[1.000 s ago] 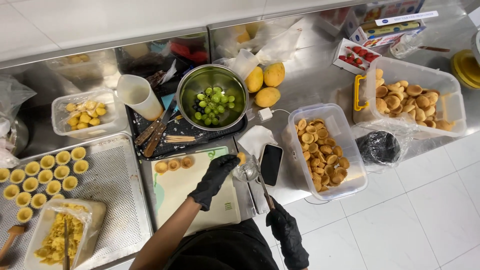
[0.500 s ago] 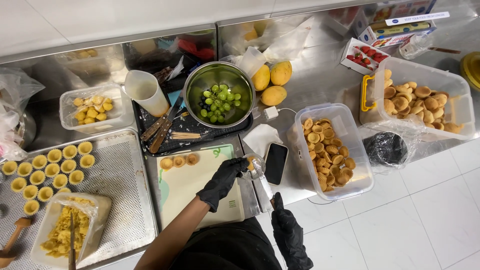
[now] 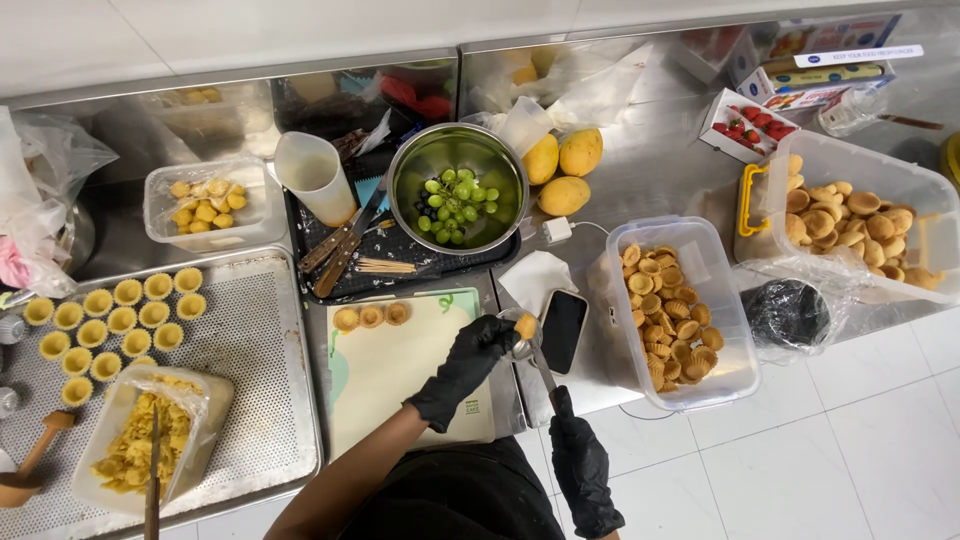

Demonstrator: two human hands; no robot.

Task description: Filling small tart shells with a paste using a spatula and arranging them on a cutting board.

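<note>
The left hand (image 3: pixel 465 368), in a black glove, is gripping a small tart shell (image 3: pixel 525 325) between its fingertips, holding it just above the right edge of the pale cutting board (image 3: pixel 400 375) on the steel bench (image 3: pixel 650 170). The right hand (image 3: pixel 580 460), also gloved in black, is closed around the handle of a thin metal tool (image 3: pixel 540 365), whose upper end is meeting the tart shell; whether it is a knife or a spoon cannot be told.

Three more shells (image 3: pixel 371 317) are lying in a row along the top edge of the cutting board. A black phone (image 3: pixel 563 331) is lying just beside the held shell, on its right, next to a folded white napkin (image 3: pixel 535 278). A clear tub of shells (image 3: pixel 672 315) is standing right of the phone, and a larger tub of shells (image 3: pixel 850 215) is sitting further right.

Behind the board, a dark tray (image 3: pixel 400 250) is carrying a steel bowl of green grapes (image 3: pixel 457 193), a white jug (image 3: pixel 313 177) and knives (image 3: pixel 340 245). Three mangoes (image 3: pixel 562 170) are lying right of the bowl. On the left, a perforated tray (image 3: pixel 240 350) is holding filled shells (image 3: pixel 110 320).
</note>
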